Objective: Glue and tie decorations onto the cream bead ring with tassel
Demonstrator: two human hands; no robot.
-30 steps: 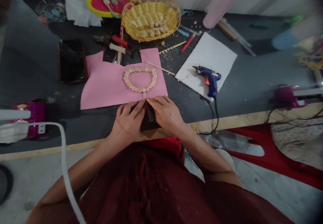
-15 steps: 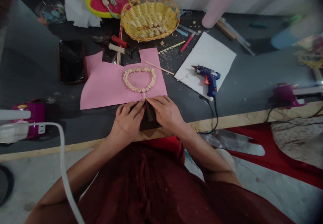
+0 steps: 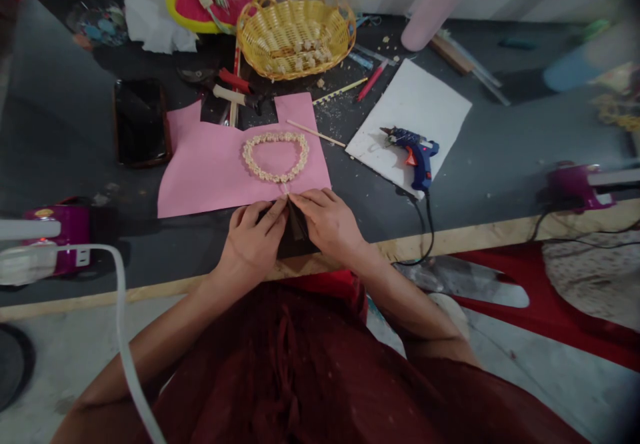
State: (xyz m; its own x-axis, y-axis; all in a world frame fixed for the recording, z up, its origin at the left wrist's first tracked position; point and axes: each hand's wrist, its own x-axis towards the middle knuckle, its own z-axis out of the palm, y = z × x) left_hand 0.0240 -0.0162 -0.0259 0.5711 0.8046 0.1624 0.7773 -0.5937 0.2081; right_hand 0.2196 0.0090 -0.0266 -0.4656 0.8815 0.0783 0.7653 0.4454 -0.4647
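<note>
A ring of small cream flower-like beads point(image 3: 275, 177) lies on a pink sheet point(image 3: 200, 171). At its near end a short pale cord point(image 3: 285, 189) runs down to my fingertips. My left hand point(image 3: 256, 234) pinches at the cord's end from the left, fingers bent together. From the right, my right hand point(image 3: 327, 224) closes its thumb and fingers at the same spot. What exactly sits between the fingertips is too small to tell. A dark folded strip point(image 3: 296, 223) shows between the two hands, below the cord.
A yellow wicker basket point(image 3: 295, 31) stands at the back. A blue glue gun point(image 3: 417, 157) rests on a white board point(image 3: 435, 97) at the right. A phone point(image 3: 141, 123), pliers point(image 3: 230, 95) and a purple power block point(image 3: 63, 231) are on the left. A thin stick point(image 3: 317, 134) crosses the pink sheet.
</note>
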